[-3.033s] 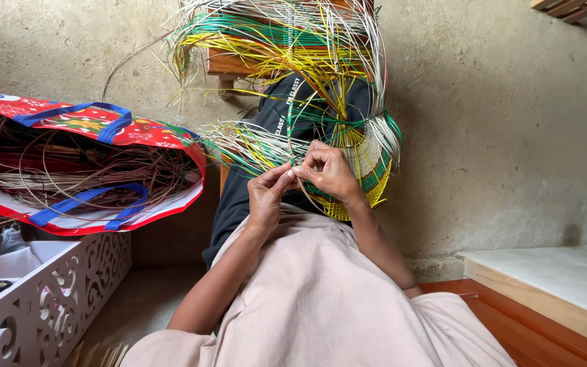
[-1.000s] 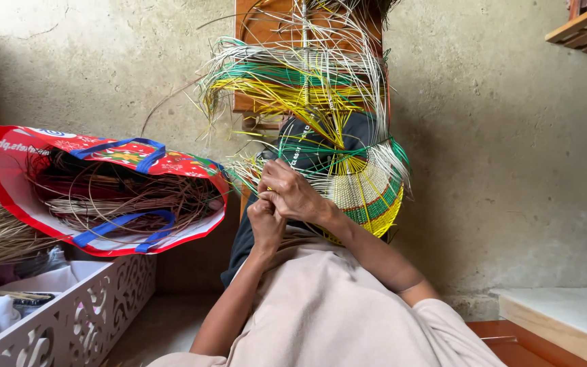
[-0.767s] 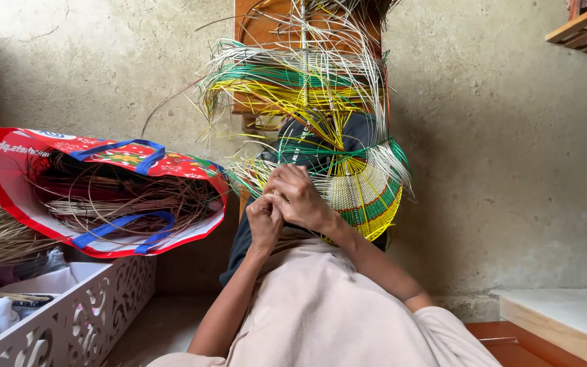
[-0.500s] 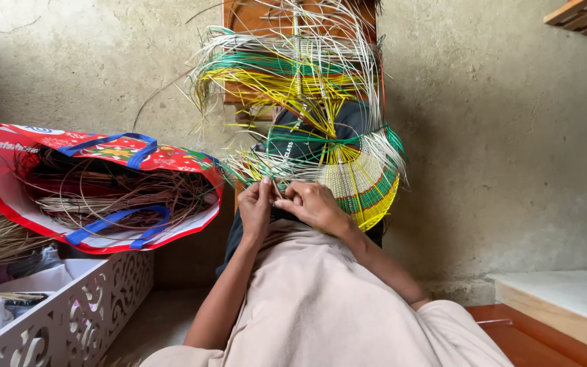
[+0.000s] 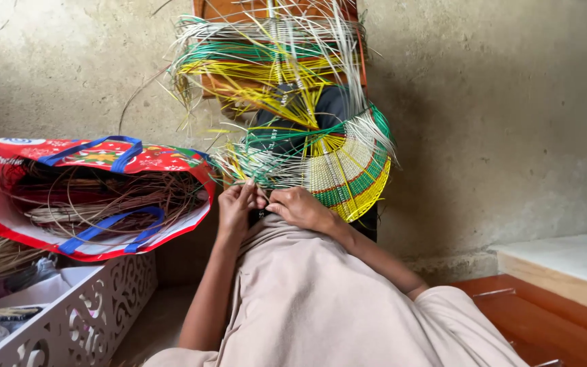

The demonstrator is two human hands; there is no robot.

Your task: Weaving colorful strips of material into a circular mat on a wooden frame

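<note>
Half-woven basket [image 5: 338,170] of green, yellow and white strands sits at 12 o'clock from both hands, loose ends fanning upward. Red tote bag [image 5: 96,197] of reed at 9 o'clock. Left hand [image 5: 236,207] and right hand [image 5: 300,207], fingers curled, pinch strands at the basket's lower edge.

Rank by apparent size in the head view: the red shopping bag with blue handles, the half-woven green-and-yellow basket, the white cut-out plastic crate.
1. Red shopping bag and half-woven basket: similar, too close to rank.
2. White cut-out crate, partly cropped.
</note>
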